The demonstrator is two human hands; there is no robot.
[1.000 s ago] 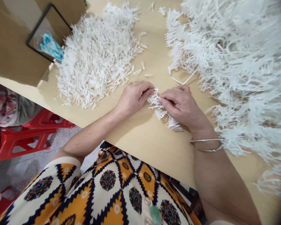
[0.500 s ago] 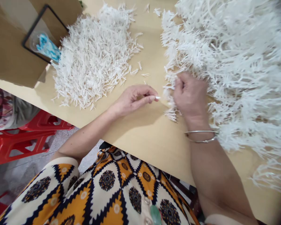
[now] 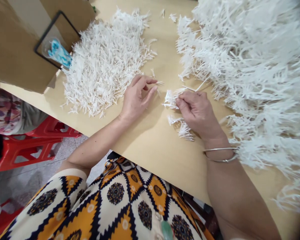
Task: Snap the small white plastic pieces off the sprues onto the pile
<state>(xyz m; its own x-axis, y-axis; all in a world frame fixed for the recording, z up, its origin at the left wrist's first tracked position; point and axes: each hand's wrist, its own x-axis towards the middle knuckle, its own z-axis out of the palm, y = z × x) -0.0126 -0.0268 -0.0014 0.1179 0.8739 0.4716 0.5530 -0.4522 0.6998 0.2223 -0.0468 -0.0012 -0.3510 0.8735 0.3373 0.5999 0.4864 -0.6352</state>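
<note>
My left hand (image 3: 139,95) is over the table with its thumb and forefinger apart. Just past its fingertips lies a small white branched plastic piece (image 3: 160,83), and a blurred pale bit shows below that. My right hand (image 3: 198,111), with a metal bangle at the wrist, pinches a thin white branched plastic sprig (image 3: 180,90) between thumb and forefinger. One stem of the sprig points up and right. A few small white clusters (image 3: 185,131) lie on the table beneath and left of this hand.
A heap of short white pieces (image 3: 107,63) spreads at left. A larger tangled heap of white strands (image 3: 260,73) covers the right side. At far left stand a cardboard box (image 3: 17,50), a black frame and a clear cup with blue contents (image 3: 58,53). Red stools (image 3: 27,150) sit below.
My left hand has moved left and opened, and the small white piece is gone from its fingertips. My right hand has drawn back left from the large heap with a sprig in its pinch.
</note>
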